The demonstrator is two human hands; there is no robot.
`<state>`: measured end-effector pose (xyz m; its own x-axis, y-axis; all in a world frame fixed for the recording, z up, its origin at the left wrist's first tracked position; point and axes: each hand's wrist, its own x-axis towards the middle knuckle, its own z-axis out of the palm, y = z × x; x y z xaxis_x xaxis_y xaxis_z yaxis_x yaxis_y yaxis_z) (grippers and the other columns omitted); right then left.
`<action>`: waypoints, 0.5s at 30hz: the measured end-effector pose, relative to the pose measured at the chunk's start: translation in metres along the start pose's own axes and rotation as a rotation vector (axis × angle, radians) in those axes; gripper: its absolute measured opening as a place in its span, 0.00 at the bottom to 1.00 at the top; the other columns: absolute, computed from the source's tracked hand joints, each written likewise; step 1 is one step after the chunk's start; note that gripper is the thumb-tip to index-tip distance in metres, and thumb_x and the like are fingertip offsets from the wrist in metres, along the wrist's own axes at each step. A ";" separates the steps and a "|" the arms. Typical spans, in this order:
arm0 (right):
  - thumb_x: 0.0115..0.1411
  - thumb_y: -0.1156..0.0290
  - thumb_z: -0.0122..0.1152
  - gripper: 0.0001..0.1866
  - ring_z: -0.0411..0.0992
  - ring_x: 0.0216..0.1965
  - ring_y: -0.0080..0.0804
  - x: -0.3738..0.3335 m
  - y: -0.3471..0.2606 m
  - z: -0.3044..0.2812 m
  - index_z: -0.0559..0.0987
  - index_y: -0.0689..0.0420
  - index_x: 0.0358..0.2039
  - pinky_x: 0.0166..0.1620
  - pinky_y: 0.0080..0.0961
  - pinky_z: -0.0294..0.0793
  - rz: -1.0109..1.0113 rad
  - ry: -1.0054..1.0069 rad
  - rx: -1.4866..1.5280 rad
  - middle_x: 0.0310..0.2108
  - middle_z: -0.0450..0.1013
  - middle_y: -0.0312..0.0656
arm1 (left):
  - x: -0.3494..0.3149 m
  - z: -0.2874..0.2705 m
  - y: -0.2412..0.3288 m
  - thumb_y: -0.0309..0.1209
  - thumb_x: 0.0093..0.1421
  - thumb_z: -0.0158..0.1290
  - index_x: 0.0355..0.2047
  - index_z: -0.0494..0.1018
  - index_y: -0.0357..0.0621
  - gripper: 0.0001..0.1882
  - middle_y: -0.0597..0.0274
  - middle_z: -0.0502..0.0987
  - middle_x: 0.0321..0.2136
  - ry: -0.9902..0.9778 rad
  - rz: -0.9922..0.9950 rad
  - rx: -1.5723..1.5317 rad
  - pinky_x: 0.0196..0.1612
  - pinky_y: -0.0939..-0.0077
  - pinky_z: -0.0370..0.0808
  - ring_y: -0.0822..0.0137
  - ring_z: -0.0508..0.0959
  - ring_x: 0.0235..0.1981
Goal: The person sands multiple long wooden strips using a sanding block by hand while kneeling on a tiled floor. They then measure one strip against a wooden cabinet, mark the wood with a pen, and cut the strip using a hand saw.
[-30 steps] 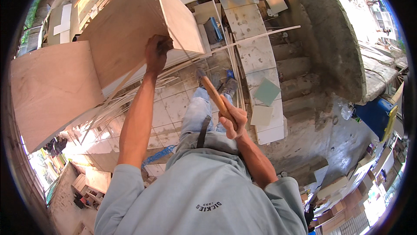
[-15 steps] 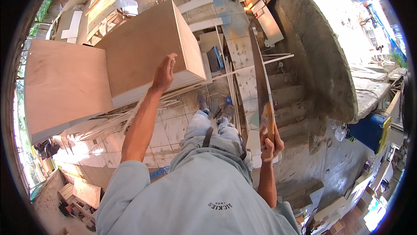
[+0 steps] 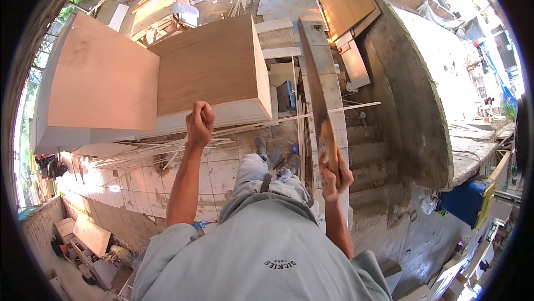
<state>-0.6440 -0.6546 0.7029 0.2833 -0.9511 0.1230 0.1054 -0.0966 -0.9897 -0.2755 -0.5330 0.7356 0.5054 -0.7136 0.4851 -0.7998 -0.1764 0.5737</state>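
My right hand (image 3: 336, 177) is wrapped round the wooden handle of a handsaw (image 3: 315, 87). Its long dark blade points away from me, over the tiled walkway beside the steps. My left hand (image 3: 200, 125) is curled into a fist, with nothing seen in it. It hovers in front of the near edge of a large brown wooden cabinet box (image 3: 207, 65), whose lower face is white. Left of that stands another box-like piece with a light brown panel (image 3: 105, 76).
Thin wooden strips (image 3: 139, 155) lie along the boxes' base, and one long strip (image 3: 328, 113) crosses the walkway. Concrete steps (image 3: 364, 159) descend on the right beside a curved concrete wall (image 3: 414, 95). Leaning boards (image 3: 342, 3) stand at the far right; a blue bin (image 3: 466, 204) sits beyond the steps.
My left hand has gone from stretched fingers to a fist and drawn back toward me. The saw, still in my right hand, has swung leftward. The view has shifted too.
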 end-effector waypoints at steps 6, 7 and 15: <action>0.50 0.78 0.56 0.35 0.74 0.24 0.26 0.039 -0.009 0.097 0.69 0.70 0.63 0.33 0.21 0.74 -0.300 -0.317 -0.285 0.30 0.78 0.45 | -0.004 -0.021 0.008 0.28 0.62 0.59 0.32 0.67 0.43 0.10 0.65 0.65 0.15 -0.116 -0.056 -0.081 0.21 0.76 0.65 0.71 0.66 0.14; 0.50 0.79 0.57 0.35 0.76 0.28 0.31 0.044 -0.005 0.117 0.69 0.70 0.62 0.36 0.24 0.76 -0.408 -0.335 -0.345 0.32 0.78 0.48 | -0.005 -0.024 0.010 0.28 0.61 0.60 0.32 0.67 0.43 0.10 0.66 0.64 0.15 -0.146 -0.099 -0.122 0.21 0.77 0.65 0.72 0.65 0.15; 0.52 0.73 0.63 0.39 0.78 0.39 0.41 0.051 0.053 0.275 0.63 0.68 0.64 0.42 0.35 0.78 -0.747 -0.496 -0.724 0.37 0.77 0.46 | -0.002 -0.076 0.013 0.26 0.57 0.59 0.39 0.72 0.40 0.10 0.68 0.65 0.18 -0.116 -0.154 -0.467 0.25 0.80 0.64 0.77 0.62 0.18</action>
<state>-0.3614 -0.6279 0.6765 0.7414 -0.3813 0.5523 -0.1218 -0.8857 -0.4480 -0.2624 -0.4828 0.7925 0.5454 -0.7785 0.3104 -0.4755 0.0176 0.8795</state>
